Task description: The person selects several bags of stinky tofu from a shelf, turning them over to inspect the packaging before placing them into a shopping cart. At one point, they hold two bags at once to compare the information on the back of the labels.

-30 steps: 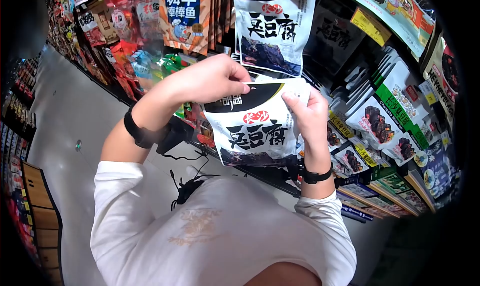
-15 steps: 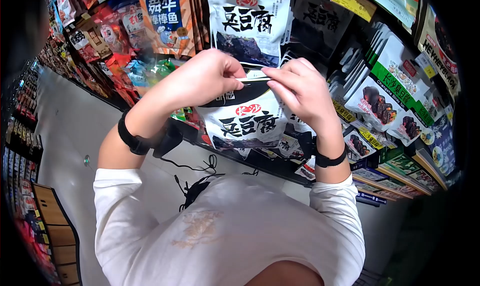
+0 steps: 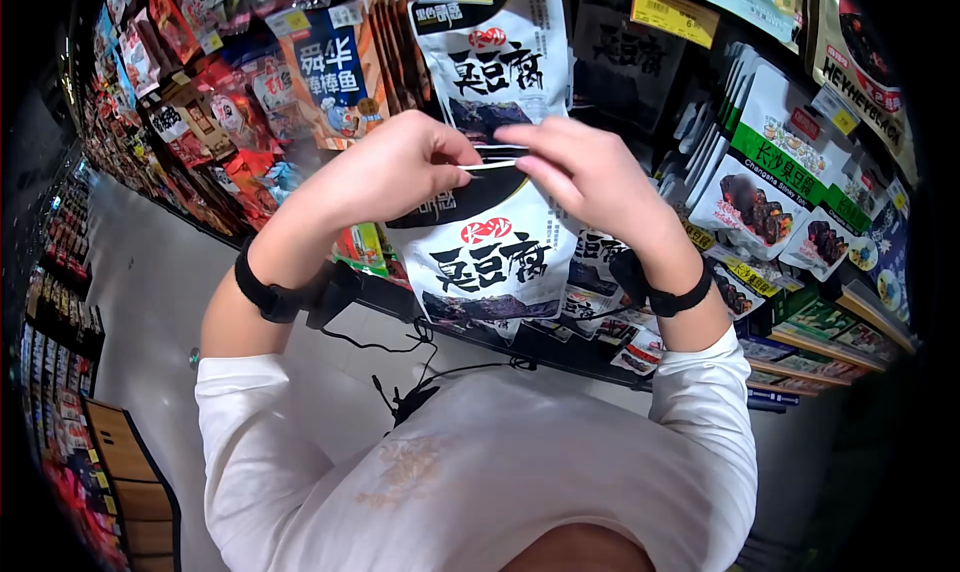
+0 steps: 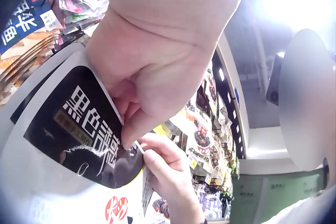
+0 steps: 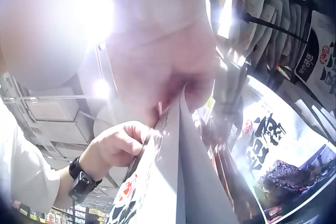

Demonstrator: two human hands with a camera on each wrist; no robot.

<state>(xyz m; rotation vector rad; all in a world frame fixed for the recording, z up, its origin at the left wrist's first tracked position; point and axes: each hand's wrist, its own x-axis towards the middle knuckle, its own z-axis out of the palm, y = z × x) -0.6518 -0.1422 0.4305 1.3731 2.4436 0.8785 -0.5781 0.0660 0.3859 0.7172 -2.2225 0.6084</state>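
Observation:
A white and black bag (image 3: pixel 487 254) with large dark characters hangs from both hands in the head view. My left hand (image 3: pixel 415 167) pinches its top edge near the left. My right hand (image 3: pixel 590 177) pinches the same edge further right, its other fingers stretched out above. Seen from the left wrist, the bag's black top panel (image 4: pixel 84 129) lies below the left hand (image 4: pixel 152 71). In the right wrist view, two white layers (image 5: pixel 181 166) stand close together under the right hand (image 5: pixel 163 66). A matching bag (image 3: pixel 495 62) hangs just behind.
Orange snack bags (image 3: pixel 330 72) hang at the upper left, and green-banded bags (image 3: pixel 765 187) at the right. A yellow price tag (image 3: pixel 675 15) is above. Dark shelf edges run below the hands; cables (image 3: pixel 425 347) dangle near the shirt.
My right hand has moved from the bag's right side onto its top edge, beside the left hand. The view has shifted, and the left hand keeps its pinch.

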